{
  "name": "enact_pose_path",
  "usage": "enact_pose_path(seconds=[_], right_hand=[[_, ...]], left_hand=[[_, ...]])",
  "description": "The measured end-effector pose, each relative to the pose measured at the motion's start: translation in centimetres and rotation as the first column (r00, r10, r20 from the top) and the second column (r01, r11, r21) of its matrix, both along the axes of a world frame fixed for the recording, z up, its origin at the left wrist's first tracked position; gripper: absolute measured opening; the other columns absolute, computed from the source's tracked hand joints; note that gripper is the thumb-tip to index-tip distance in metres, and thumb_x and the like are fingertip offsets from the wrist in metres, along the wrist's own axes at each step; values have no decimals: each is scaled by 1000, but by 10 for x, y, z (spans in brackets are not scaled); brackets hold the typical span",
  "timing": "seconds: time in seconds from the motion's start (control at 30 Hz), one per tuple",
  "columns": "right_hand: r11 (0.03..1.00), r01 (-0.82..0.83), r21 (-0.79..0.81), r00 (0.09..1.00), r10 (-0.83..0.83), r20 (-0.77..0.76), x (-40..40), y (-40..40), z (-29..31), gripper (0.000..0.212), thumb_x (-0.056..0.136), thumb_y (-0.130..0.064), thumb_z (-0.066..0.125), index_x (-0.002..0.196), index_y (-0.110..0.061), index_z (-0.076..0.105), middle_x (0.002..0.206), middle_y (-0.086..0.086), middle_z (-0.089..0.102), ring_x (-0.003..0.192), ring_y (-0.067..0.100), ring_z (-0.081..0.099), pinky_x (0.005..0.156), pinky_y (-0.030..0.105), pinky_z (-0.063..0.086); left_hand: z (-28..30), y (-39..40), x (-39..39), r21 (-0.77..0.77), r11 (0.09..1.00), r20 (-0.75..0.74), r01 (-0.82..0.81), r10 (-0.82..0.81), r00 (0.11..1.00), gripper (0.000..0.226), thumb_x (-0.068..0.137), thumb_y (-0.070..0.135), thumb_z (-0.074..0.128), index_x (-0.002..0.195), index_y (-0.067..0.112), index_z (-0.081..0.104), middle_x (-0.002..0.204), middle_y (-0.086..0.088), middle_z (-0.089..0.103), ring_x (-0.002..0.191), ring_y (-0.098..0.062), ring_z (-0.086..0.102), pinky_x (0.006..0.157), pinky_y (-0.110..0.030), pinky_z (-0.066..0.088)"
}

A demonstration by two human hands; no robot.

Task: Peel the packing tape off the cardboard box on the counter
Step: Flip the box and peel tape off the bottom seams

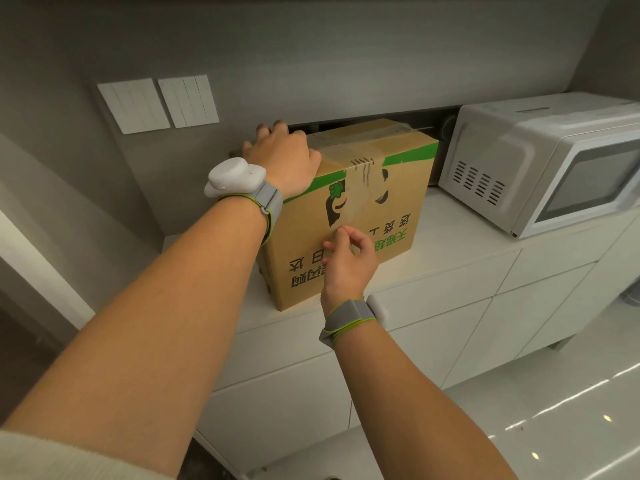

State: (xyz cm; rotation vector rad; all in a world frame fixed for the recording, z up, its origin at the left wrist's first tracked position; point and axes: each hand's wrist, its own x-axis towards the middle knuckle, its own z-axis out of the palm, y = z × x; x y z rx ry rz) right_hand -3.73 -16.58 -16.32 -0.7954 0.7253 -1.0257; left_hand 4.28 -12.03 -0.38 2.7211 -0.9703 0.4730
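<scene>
A brown cardboard box [391,202] with green stripes and upside-down print stands on the white counter [460,233]. A strip of clear packing tape [360,188] runs over its top seam and down the middle of the front face. My left hand [282,157] rests on the box's top left corner, fingers curled over the far edge. My right hand [348,258] is at the front face, thumb and fingers pinching at the lower end of the tape strip.
A white microwave [543,161] stands right of the box, close to its side. Two white switch panels [159,103] are on the wall behind. White cabinet fronts [450,327] run below the counter. A dark gap opens in the wall behind the box.
</scene>
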Motion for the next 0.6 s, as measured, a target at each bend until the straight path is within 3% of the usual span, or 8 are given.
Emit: enact_pose_path(seconds=[0.1, 0.23, 0.43, 0.6], right_hand=[[999, 27, 41, 999, -29, 38, -2, 1, 2, 8, 96, -8, 63, 101, -13, 65, 96, 3, 64, 59, 12, 66, 47, 21, 49], [994, 5, 111, 996, -14, 83, -6, 3, 1, 11, 94, -7, 70, 99, -16, 71, 107, 13, 69, 62, 11, 67, 51, 21, 51], [967, -50, 252, 987, 10, 158, -6, 4, 8, 11, 92, -10, 73, 95, -20, 75, 112, 14, 75, 57, 8, 62, 47, 19, 46], [961, -91, 263, 988, 54, 145, -9, -4, 9, 9, 93, -8, 72, 94, -16, 74, 102, 12, 72, 57, 7, 59, 45, 17, 43]], left_hand=[[0, 0, -1, 4, 1000, -4, -3, 3, 1000, 40, 100, 40, 34, 118, 17, 60, 133, -14, 47, 128, -40, 38, 101, -54, 35], [-1, 0, -2, 0, 1000, 7, -3, 3, 1000, 40, 100, 40, 34, 118, 16, 60, 133, -14, 47, 127, -39, 38, 101, -54, 35], [0, 0, 0, 6, 1000, -2, -13, 13, 1000, 40, 100, 40, 34, 118, 16, 60, 133, -14, 47, 127, -40, 38, 101, -54, 35], [0, 0, -1, 7, 1000, 2, -14, 14, 1000, 40, 100, 40, 34, 118, 15, 60, 134, -14, 47, 127, -40, 38, 101, -54, 35]])
